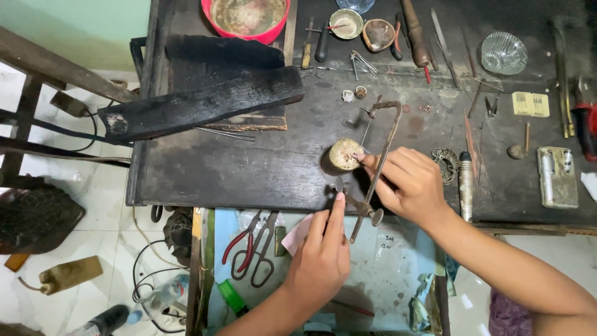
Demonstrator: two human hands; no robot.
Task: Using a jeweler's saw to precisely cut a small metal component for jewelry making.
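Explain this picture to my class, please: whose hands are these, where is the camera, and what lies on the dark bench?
The single picture comes from a camera worn on a person's head, looking down at their own two bare hands. The right hand pinches something small against a round wooden peg, its grip also around a small metal-framed saw. The left hand reaches a fingertip to the saw's lower end. On the dark workbench lie a charred wooden block, small bowls and hand tools. A tray below holds red-handled pliers.
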